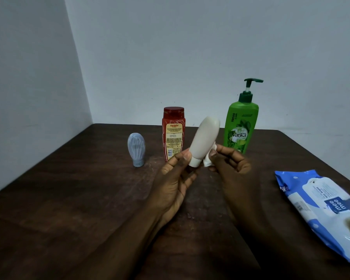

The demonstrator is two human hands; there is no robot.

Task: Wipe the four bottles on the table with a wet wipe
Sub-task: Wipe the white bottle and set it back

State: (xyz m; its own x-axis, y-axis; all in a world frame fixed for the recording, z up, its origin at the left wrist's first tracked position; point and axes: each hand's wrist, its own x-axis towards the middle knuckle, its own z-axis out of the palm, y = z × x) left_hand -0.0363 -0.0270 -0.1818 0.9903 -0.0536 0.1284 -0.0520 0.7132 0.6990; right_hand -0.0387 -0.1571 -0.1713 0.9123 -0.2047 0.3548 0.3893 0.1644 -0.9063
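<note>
Head view: the smooth cream plastic bottle (205,138), cap downward, is held above the middle of the desk (69,199). The left hand (176,178) pinches its cap end in a narrow grip; the right hand (230,164) pinches a crumpled white wet wipe (208,161) against its lower side. Likely light, squeezable, slippery when wet: the stiff cap suits holding.

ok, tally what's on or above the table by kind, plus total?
Bottles: 4 (white bottle, grey-blue bottle, red bottle, green pump bottle)
Wet wipe: 1
Wipes pack: 1
Total: 6
</note>
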